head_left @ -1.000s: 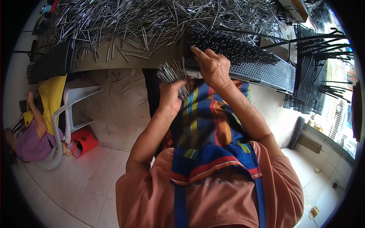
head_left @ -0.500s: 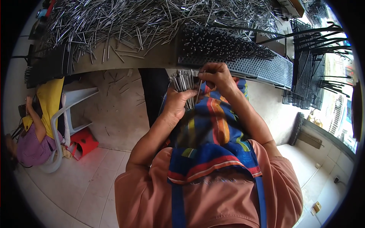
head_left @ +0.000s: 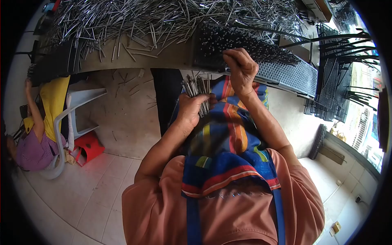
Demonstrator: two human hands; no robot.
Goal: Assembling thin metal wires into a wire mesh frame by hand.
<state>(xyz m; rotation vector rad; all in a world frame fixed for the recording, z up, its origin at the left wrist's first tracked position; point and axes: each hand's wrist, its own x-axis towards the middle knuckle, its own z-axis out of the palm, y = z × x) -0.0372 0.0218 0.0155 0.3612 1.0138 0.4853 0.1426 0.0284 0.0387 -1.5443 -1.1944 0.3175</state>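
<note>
My left hand (head_left: 191, 107) is wrapped round a bundle of thin metal rods (head_left: 197, 87), held over my lap with their ends pointing away from me. My right hand (head_left: 243, 67) is raised at the near edge of a perforated metal tray (head_left: 286, 75). Its fingers are pinched together, and whatever may be between them is hidden or too small to make out. Many dark rods (head_left: 232, 43) stand packed upright in the tray's left and far part, while its near right holes show bare.
A large heap of loose metal rods (head_left: 163, 18) covers the table (head_left: 106, 53). Black racks with long prongs (head_left: 343, 61) stand at the right. On the left another person (head_left: 36, 143) sits by a grey plastic chair (head_left: 61, 134) and a red stool (head_left: 90, 151).
My right hand has left the bundle, moving up and slightly right to the tray. My left hand keeps its hold on the rods. The other person's arm has risen towards the table.
</note>
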